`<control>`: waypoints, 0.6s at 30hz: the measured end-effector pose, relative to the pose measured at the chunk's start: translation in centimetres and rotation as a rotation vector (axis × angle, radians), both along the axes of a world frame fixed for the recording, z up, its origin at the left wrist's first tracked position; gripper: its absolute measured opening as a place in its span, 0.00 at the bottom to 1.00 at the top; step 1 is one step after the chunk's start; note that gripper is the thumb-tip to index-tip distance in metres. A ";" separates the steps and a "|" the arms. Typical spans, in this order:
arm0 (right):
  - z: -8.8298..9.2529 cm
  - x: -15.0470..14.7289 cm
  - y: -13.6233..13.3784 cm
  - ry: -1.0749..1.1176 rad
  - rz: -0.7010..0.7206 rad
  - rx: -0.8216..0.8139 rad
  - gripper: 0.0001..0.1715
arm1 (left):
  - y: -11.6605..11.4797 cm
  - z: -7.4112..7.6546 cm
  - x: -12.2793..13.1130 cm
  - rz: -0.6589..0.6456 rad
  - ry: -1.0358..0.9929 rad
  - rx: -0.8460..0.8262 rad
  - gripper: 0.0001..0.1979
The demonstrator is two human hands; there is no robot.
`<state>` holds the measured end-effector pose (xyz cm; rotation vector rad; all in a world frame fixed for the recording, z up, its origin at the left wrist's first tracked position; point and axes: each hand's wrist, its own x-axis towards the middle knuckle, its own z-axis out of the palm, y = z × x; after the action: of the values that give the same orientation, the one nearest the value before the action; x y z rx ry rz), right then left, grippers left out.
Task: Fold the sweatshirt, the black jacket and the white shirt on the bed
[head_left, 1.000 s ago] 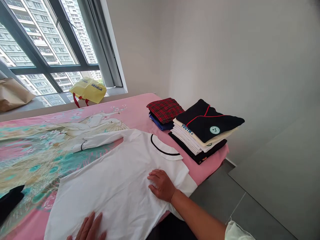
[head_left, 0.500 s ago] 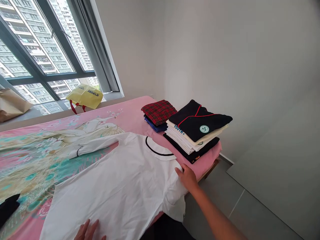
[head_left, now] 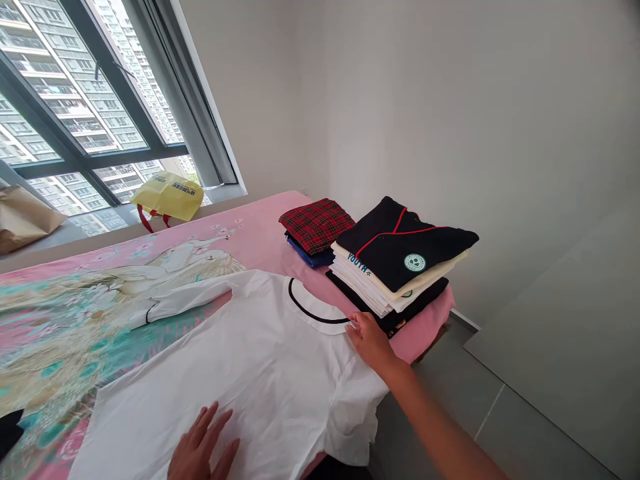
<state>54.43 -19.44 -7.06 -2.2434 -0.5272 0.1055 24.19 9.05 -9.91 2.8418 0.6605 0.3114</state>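
A white long-sleeved shirt (head_left: 260, 373) with a black-trimmed neckline lies spread on the bed, one sleeve stretched to the left and the near side hanging over the edge. My left hand (head_left: 203, 443) is open, its fingers apart over the body of the shirt. At the end of the neckline my right hand (head_left: 370, 340) pinches the shirt's shoulder between thumb and fingers. Just beyond that hand stands a stack of folded clothes, topped by a black garment (head_left: 395, 247) with red piping and a round green badge.
A red plaid folded garment (head_left: 317, 223) tops a smaller pile beside the stack. The bed's cover (head_left: 270, 227) is pink with a floral and bird print. By the window are a yellow bag (head_left: 170, 195) and a brown paper bag (head_left: 25, 217). Grey floor (head_left: 470, 380) lies right of the bed.
My right hand has moved from the shirt's right shoulder edge up to the neckline's end. My left hand has come further into view, forward and right over the shirt.
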 end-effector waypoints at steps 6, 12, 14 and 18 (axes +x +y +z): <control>-1.5 5.1 4.3 0.148 0.113 0.014 0.21 | -2.0 2.7 5.9 -0.178 -0.063 -0.025 0.17; -3.0 7.8 5.2 0.239 0.152 0.047 0.12 | -2.2 2.7 9.4 -0.219 -0.037 0.003 0.17; -3.4 8.2 5.3 0.263 0.138 0.058 0.10 | -1.7 2.4 10.6 -0.225 -0.033 0.010 0.18; -4.0 8.4 5.4 0.296 0.150 0.065 0.11 | 0.2 1.8 13.8 -0.210 0.000 0.016 0.19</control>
<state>62.86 -14.02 -11.04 -2.0746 -0.5278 0.4825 37.95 9.29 -8.14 2.8928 0.3562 0.2818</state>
